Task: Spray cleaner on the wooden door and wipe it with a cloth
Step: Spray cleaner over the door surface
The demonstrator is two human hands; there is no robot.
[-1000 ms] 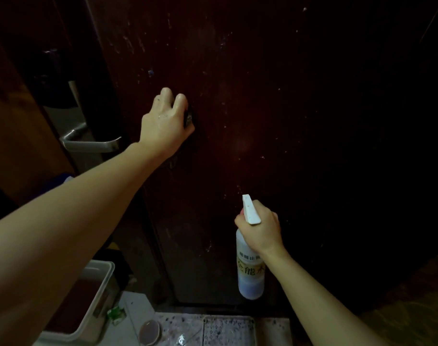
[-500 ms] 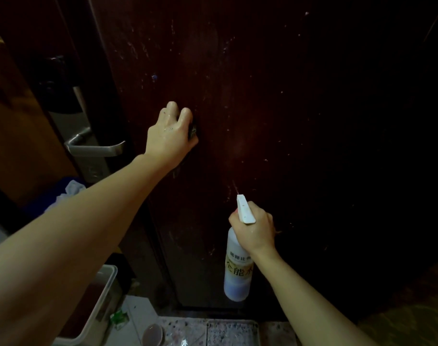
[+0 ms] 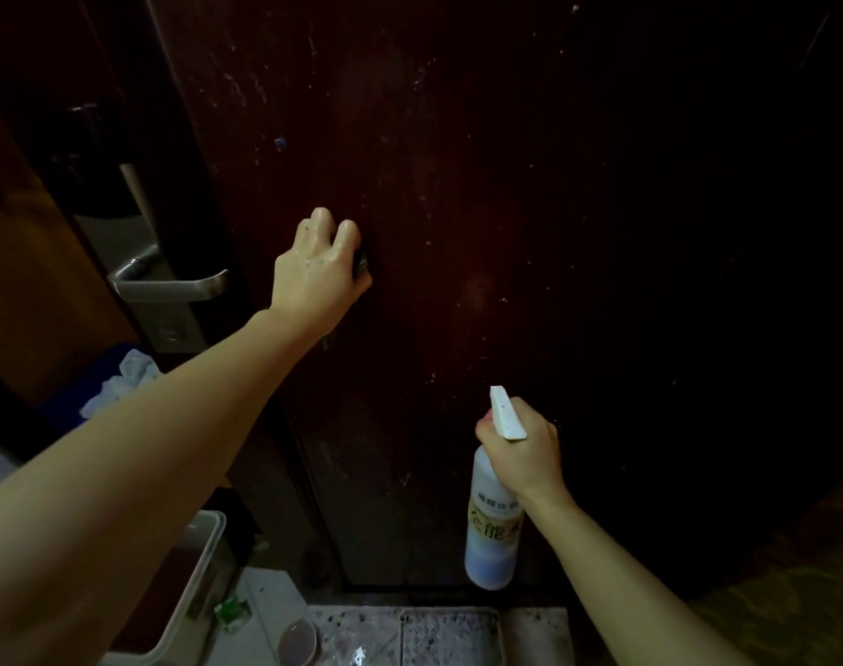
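The dark wooden door fills most of the view, with pale specks and smears on it. My left hand presses against the door at mid height, closed on a dark cloth of which only a small edge shows past my fingers. Lower and to the right, my right hand grips the neck of a white spray bottle. The bottle hangs upright, and its white nozzle points up toward the door.
A metal lever handle sits on the door's edge at the left. Below it lie a blue bin with white crumpled paper, a white tub and a small round lid on the tiled floor.
My left hand with the cloth has slid down the door a little. The right hand and bottle shifted slightly left and stayed at about the same height.
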